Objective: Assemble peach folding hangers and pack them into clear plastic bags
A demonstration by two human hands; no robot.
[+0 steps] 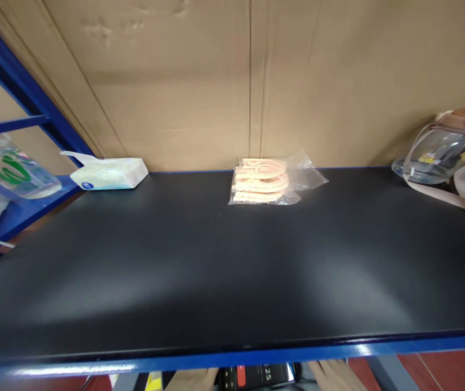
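Note:
Below the table's front edge, at the bottom of the head view, my left hand [193,380] and my right hand [336,376] show only in part. The table edge and the frame's border hide the fingers, so I cannot make out their grip. Between the two hands is a phone [254,376] with a dark lit screen, a red patch and white digits. My left hand is close to its left end; whether it touches the phone is unclear. On the table's far side lies a clear plastic bag [297,182] with several peach-coloured looped pieces [260,182] inside.
The black tabletop [232,271] has a blue rim and meets a cardboard wall [175,81] behind. A tissue pack [112,174] lies at the back left. At right stands a transparent bottle [435,155] with a strap. A blue frame [37,92] and a clear container [16,168] are at left.

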